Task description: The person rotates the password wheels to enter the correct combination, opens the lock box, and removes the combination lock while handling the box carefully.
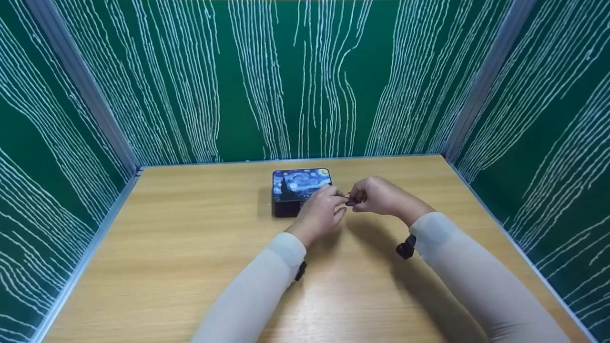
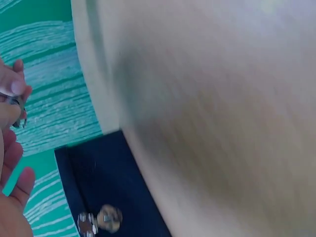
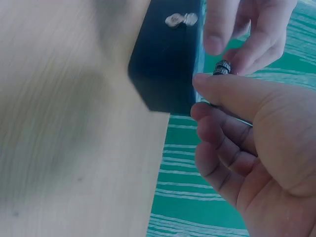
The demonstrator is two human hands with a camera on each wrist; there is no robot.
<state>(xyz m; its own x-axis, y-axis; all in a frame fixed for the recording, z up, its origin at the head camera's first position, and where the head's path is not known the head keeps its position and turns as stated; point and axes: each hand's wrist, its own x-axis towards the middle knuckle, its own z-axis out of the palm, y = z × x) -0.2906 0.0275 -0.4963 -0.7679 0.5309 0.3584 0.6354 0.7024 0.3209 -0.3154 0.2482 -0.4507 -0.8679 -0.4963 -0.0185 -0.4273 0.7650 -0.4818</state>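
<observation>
My right hand pinches a small dark metal piece between thumb and fingertips, right of the box. In the right wrist view the piece shows dark bands with pale lettering; the rest of it is hidden by the fingers. My left hand reaches in from the left, fingertips at the piece and thumb held apart from it. Behind the left hand stands a lidded dark box with a blue swirling night-sky picture on top. A metal clasp sits on its front side.
The box rests on a wooden table, toward its back edge. Green walls with white wavy lines enclose the table at the back and sides, with grey metal posts at the corners.
</observation>
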